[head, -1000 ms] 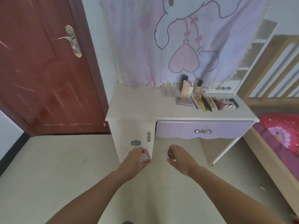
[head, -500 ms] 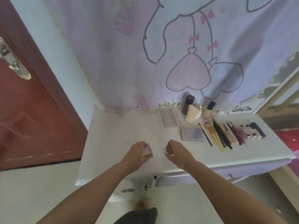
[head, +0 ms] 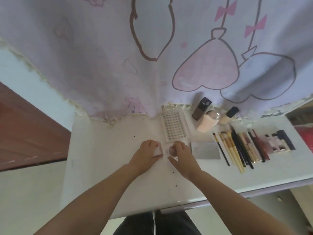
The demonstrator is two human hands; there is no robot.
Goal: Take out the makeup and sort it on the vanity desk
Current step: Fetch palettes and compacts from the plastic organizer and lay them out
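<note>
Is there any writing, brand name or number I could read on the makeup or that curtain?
None can be read.
Curtain: only cartoon drawings, hearts and bows, no words.
Dark bottle: pale mark on its cap, too blurred to read.
Silver palette: no lettering shows.

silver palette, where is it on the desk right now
In the head view the silver palette lies flat on the vanity desk, just right of the right hand, with the row of makeup brushes on its right side.

Both held items (head: 158,151) — blurred, half-hidden by fingers (head: 179,146).
</note>
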